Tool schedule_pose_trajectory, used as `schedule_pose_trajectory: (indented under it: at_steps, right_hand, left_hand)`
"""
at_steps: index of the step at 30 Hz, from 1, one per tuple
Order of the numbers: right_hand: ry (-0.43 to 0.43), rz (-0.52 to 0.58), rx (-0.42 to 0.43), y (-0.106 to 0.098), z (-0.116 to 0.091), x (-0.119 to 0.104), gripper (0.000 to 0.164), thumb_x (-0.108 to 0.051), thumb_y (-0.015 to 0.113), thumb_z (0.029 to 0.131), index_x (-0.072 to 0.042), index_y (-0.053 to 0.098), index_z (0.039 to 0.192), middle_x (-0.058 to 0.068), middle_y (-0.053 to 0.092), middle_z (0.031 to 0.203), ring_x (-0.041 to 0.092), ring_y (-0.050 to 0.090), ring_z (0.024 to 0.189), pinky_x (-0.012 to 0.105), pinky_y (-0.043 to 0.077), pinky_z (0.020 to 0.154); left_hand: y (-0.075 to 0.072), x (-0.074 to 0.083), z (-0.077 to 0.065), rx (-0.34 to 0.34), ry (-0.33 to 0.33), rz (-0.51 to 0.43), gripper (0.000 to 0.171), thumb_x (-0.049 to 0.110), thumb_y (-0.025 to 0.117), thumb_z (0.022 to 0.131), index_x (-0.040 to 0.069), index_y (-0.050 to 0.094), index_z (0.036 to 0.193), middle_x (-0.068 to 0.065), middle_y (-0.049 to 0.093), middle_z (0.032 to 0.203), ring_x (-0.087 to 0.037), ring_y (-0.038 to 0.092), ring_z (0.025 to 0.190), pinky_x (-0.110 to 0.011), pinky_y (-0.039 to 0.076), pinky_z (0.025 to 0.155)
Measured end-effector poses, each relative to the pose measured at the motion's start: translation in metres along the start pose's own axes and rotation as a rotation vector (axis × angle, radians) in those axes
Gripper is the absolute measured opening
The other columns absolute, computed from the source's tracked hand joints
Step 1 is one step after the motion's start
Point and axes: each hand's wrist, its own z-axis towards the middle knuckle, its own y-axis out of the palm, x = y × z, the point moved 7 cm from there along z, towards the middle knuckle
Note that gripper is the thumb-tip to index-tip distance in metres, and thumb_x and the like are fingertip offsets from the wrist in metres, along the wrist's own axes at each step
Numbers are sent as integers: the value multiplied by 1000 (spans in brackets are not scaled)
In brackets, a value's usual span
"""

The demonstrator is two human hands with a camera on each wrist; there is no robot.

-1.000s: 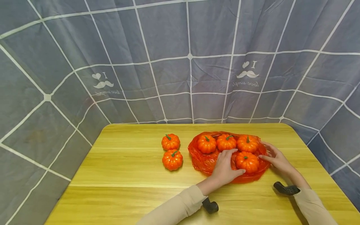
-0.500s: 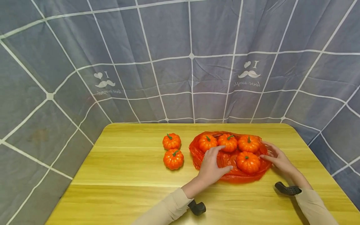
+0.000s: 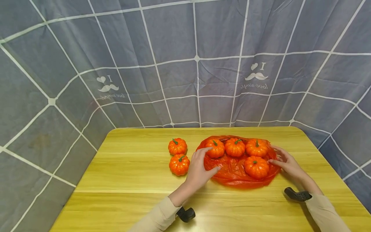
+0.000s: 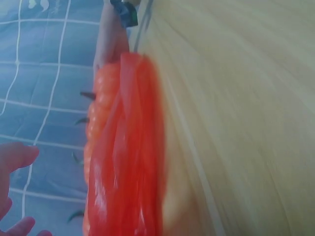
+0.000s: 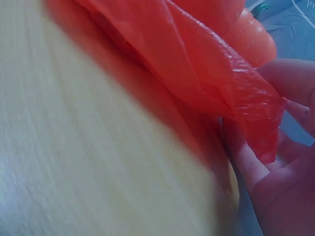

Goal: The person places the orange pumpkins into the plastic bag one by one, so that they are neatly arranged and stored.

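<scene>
A red plastic bag (image 3: 232, 166) lies spread on the table, with several small orange pumpkins with green stems on it, such as the front pumpkin (image 3: 256, 167). My left hand (image 3: 200, 169) hovers at the bag's left end, its thumb and fingers spread with nothing between them. Just left of that hand sit two more pumpkins, a near one (image 3: 179, 164) and a far one (image 3: 177, 146). At the bag's right end my right hand (image 3: 287, 162) pinches its edge; the right wrist view shows the red film (image 5: 258, 113) between thumb and fingers.
The wooden table (image 3: 124, 180) carries all of this. A grey curtain (image 3: 174, 80) with white grid lines hangs behind it and along both sides. Black wrist mounts, a left mount (image 3: 186, 214) and a right mount (image 3: 297, 194), stick out from the sleeves.
My left hand has moved left, from beside the front pumpkin across the bag to its left end. The right hand stays at the bag's right edge, and the pumpkins keep their places.
</scene>
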Motion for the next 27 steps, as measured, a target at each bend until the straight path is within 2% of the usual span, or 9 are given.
schedule_pose_trajectory:
  at_steps: [7,13,17,22,27]
  right_hand:
    - [-12,-61,17,-1,0,-4,55,1,57,92,-6,39,143,-31,52,115,-13,55,99,9,49,78]
    - [3,-111,26,-2,-2,-4,56,-2,58,93,-3,35,144,-34,48,115,-17,52,99,7,47,78]
    - [-14,-102,20,-1,-1,-3,55,-2,58,93,-3,36,144,-34,49,115,-17,53,99,7,48,78]
    - [-65,-55,13,-1,-1,-4,54,4,57,91,-4,39,142,-31,53,118,-15,55,100,7,48,79]
    - [-74,-61,9,0,0,-4,55,4,57,91,-4,39,142,-31,52,118,-15,55,100,6,48,79]
  left_hand:
    - [-29,-18,-4,68,-6,34,68,22,82,73,11,52,132,-5,57,130,-26,49,122,-44,42,101]
    - [-51,-32,-14,135,24,103,68,21,84,72,10,53,131,-8,58,125,-28,52,112,-42,47,90]
    - [-61,-44,-20,149,0,114,67,21,84,71,9,54,129,-9,59,124,-27,51,110,-42,48,88]
    - [-70,-61,-26,164,-47,123,67,22,85,68,10,56,127,-7,58,124,-26,49,112,-45,47,91]
    - [-74,-77,-31,164,-85,139,71,26,87,66,11,55,128,-10,56,125,-30,47,117,-49,45,95]
